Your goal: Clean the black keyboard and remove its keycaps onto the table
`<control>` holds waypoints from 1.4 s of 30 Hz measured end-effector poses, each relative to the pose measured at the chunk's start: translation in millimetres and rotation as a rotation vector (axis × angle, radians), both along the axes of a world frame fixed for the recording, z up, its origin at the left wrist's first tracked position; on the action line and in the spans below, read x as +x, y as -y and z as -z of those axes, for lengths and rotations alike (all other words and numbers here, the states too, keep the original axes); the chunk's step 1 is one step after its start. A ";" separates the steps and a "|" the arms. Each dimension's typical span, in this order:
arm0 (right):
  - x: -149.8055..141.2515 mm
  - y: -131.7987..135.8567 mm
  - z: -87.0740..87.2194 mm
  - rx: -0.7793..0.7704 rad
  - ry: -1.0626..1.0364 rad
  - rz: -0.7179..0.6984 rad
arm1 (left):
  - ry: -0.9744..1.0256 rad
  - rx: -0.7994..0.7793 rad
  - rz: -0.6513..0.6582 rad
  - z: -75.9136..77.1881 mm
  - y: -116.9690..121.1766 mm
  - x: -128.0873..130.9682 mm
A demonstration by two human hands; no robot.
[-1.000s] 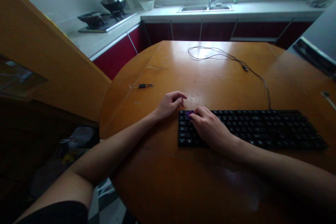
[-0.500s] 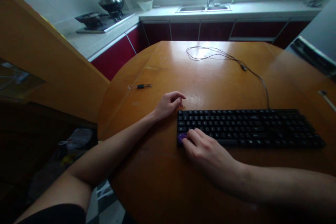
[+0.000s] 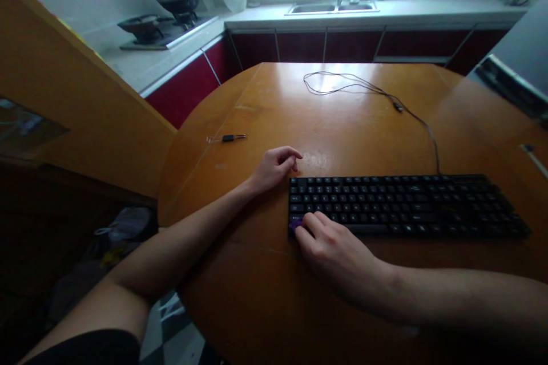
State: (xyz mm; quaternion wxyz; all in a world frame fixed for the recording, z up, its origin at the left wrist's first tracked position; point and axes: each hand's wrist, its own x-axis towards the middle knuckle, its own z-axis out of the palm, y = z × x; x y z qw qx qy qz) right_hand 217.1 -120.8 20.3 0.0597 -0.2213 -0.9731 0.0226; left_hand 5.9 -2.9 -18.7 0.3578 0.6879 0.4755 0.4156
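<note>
Right hand (image 3: pixel 327 242): fingers bent down, pinching a small purple piece (image 3: pixel 295 224) between thumb and fingertips. Most of the piece is hidden by the fingers; its material cannot be told from this view. It sits against the keys at the near left corner of the keyboard (image 3: pixel 385 205).

Keyboard: flat on the table (image 3: pixel 240 291), long axis left to right, near edge facing the person. Key relation: nearly all of its length lies to the right of the purple piece, while the other rows of the left end lie on the far side of it. The right hand is the nearer one, being over the keys; its forearm comes in from the right, passing the near edge.

Left hand (image 3: pixel 276 166): loosely curled, index finger reaching out to the right, nothing visible in its grasp. It is on the table just beyond the far left corner; whether it touches the keyboard cannot be judged.

Surroundings: the cable (image 3: pixel 429 130) leaves the keyboard's far edge and runs to a loop at the far side, with a plug (image 3: pixel 398 106) along it. A small black item (image 3: pixel 228 138) lies to the left, well apart from the keyboard.
</note>
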 end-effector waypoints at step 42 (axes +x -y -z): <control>13.3 -13.4 -22.7 0.054 0.185 0.185 | -0.016 -0.004 0.005 -0.5 0.5 -0.9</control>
